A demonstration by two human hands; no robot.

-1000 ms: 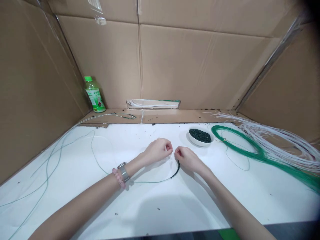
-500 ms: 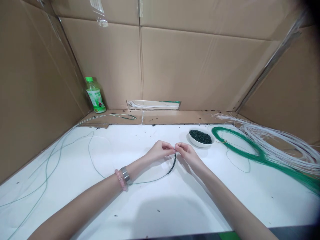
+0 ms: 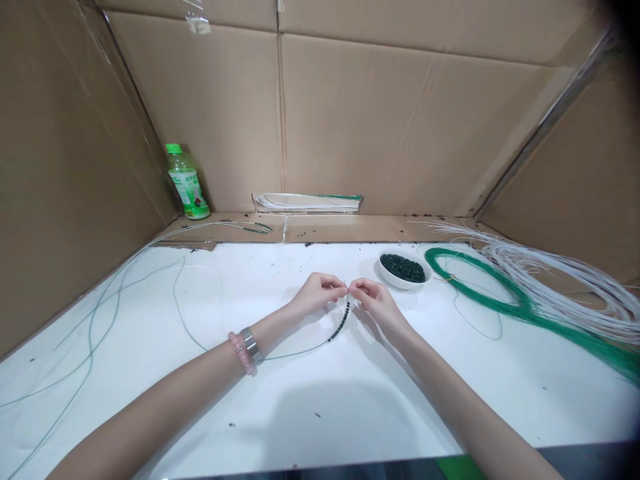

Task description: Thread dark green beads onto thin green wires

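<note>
My left hand [image 3: 323, 292] and my right hand [image 3: 373, 299] meet fingertip to fingertip above the table, both closed in a pinch. Between them they grip the end of a thin green cord [image 3: 295, 353], whose tip pokes up a little above the fingers. Just below the fingertips, a row of dark beads [image 3: 341, 323] hangs on the cord in a curve. From there the cord runs left under my left wrist, which wears a pink bead bracelet and a silver band. Whether a loose bead sits between the fingertips is hidden.
A white bowl [image 3: 400, 283] of dark green beads stands behind my right hand. Coils of green cord [image 3: 520, 313] and white cord [image 3: 595, 280] lie at the right. Loose strands [image 3: 93, 333] spread over the left. A green-capped bottle [image 3: 187, 187] stands in the back left cardboard corner.
The view has tilted down slightly, so the background sits higher. Both hands keep their pinch on the cord; the beads have slid slightly down, leaving more bare cord below the fingers.
</note>
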